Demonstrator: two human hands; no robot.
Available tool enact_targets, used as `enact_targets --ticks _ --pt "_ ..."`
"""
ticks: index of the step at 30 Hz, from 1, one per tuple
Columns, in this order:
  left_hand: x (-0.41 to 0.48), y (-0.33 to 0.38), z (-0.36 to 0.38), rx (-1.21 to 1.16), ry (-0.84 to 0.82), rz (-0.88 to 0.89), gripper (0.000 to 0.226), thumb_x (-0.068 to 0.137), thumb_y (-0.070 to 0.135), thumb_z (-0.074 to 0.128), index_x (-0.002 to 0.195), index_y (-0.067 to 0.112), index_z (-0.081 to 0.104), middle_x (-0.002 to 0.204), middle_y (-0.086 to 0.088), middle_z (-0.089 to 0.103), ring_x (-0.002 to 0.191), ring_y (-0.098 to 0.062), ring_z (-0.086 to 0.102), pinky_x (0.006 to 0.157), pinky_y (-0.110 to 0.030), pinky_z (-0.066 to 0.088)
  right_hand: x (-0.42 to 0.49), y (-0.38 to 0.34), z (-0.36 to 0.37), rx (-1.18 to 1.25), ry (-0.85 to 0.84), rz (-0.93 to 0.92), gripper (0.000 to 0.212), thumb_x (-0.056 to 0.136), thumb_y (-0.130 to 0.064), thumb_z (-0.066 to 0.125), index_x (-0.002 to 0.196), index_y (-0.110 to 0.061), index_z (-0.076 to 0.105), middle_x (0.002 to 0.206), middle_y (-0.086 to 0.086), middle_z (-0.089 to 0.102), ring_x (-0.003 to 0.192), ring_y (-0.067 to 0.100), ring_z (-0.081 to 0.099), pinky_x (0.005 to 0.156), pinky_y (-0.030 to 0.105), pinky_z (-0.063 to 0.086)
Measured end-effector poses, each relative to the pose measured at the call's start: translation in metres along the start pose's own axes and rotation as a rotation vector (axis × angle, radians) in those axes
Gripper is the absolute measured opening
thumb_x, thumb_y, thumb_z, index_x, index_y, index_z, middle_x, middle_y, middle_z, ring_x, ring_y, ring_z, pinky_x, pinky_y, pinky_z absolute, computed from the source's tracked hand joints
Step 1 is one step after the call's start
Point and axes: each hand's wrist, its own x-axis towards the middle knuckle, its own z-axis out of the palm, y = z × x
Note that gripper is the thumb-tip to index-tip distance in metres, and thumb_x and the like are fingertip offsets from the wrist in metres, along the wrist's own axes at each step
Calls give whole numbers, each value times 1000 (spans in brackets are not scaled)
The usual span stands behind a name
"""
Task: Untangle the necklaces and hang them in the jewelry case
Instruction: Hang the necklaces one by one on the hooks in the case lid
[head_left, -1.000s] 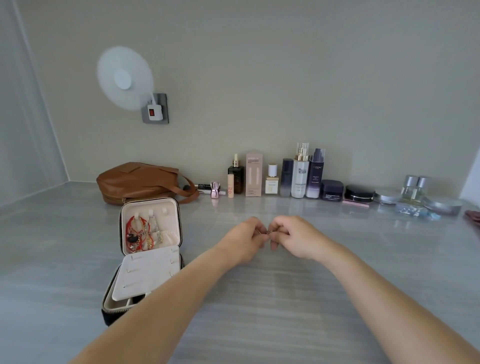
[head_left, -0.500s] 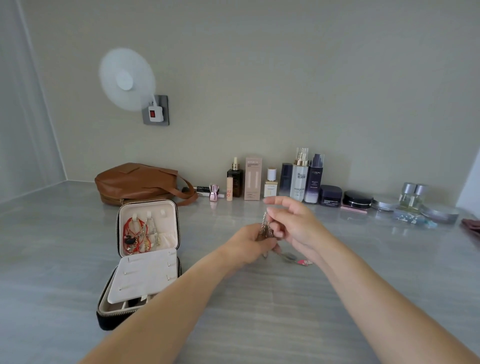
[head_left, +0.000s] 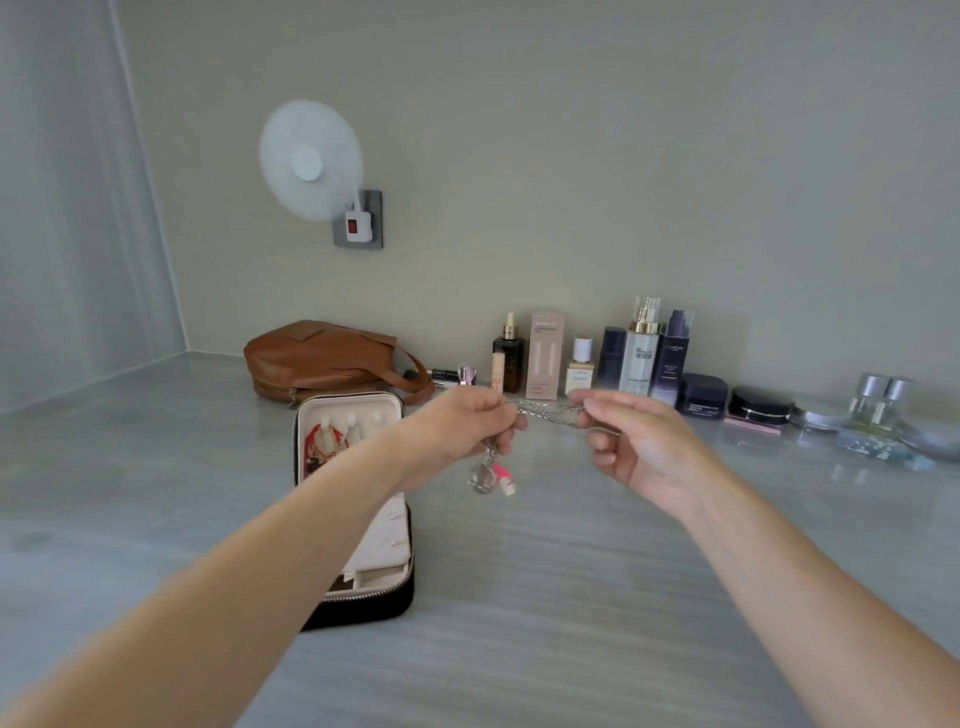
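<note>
Silver necklace chains (head_left: 551, 411) stretch level between my two hands, raised above the table. My left hand (head_left: 460, 434) pinches one end, and a clear crystal pendant (head_left: 483, 475) and a pink pendant (head_left: 503, 477) dangle below it. My right hand (head_left: 636, 444) pinches the other end with thumb and forefinger. The open jewelry case (head_left: 353, 410), black outside and cream inside, stands on the table left of my hands; red and silver necklaces (head_left: 324, 441) hang in its lid. My left forearm covers part of the case.
A brown leather bag (head_left: 324, 358) lies behind the case. A row of cosmetic bottles (head_left: 639, 351), jars and compacts (head_left: 761, 405) lines the back wall to the right. A small white fan (head_left: 309, 161) is plugged into a wall socket. The table (head_left: 545, 597) is grey.
My hands have risen off the table and drawn apart, pulling the chains out level between them. The pendants, lying on the table before, now hang in the air.
</note>
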Motion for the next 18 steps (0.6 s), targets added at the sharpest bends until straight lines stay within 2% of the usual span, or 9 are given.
enact_targets --ticks 2,4,6,8,11,13,14,16,18 --pt "-7 6 -12 96 31 8 25 95 12 41 75 4 53 53 15 59 67 -14 48 68 -25 37 -4 1 8 -205 27 10 14 85 -6 57 92 -9 69 76 1 68 40 6 47 38 16 36" --pt "-14 10 -20 210 59 20 28 94 11 42 69 8 53 59 10 58 64 -11 48 68 -22 39 -8 3 16 -461 73 -61 11 84 -12 61 88 -15 71 86 -1 70 42 4 49 44 17 40" --pt "-21 11 -27 323 63 12 27 94 13 43 70 13 55 63 3 55 61 -8 47 56 -10 37 -13 2 28 -621 77 -195 10 84 -17 62 88 -18 70 84 -6 69 48 3 53 51 19 40" --pt "-27 9 -33 402 52 -7 25 94 18 43 73 17 57 65 4 54 56 -3 44 44 -7 31 -18 3 49 -707 -6 -310 10 83 -20 63 92 -25 65 86 -13 64 60 4 57 60 20 44" --pt "-32 4 -40 484 19 -25 23 92 15 43 72 16 54 70 2 53 56 -1 43 47 -10 33 -18 18 83 -822 -204 -405 34 83 -21 62 116 -25 54 105 -10 60 86 7 58 75 22 46" --pt "-34 0 -47 530 20 -40 22 92 14 43 73 19 52 68 6 49 61 -4 43 50 -9 34 -11 29 98 -896 -273 -440 44 83 -18 62 125 -21 48 117 -4 60 104 10 57 89 26 44" --pt "-35 -3 -51 561 26 -42 24 93 16 43 71 21 50 66 7 48 62 -7 44 53 -13 36 -6 32 103 -912 -280 -447 46 83 -18 63 126 -21 47 120 -2 60 110 11 55 97 29 43" --pt "-35 -11 -61 587 57 -46 30 93 20 43 64 24 47 66 6 46 65 -15 45 62 -26 37 2 33 111 -918 -293 -427 48 81 -17 65 126 -20 48 119 1 61 113 13 55 102 36 40" --pt "-38 -18 -70 569 86 -53 32 94 19 43 62 20 46 67 1 46 63 -17 43 61 -30 35 8 33 119 -888 -325 -367 45 80 -13 65 122 -19 50 113 8 64 107 19 59 100 41 42"
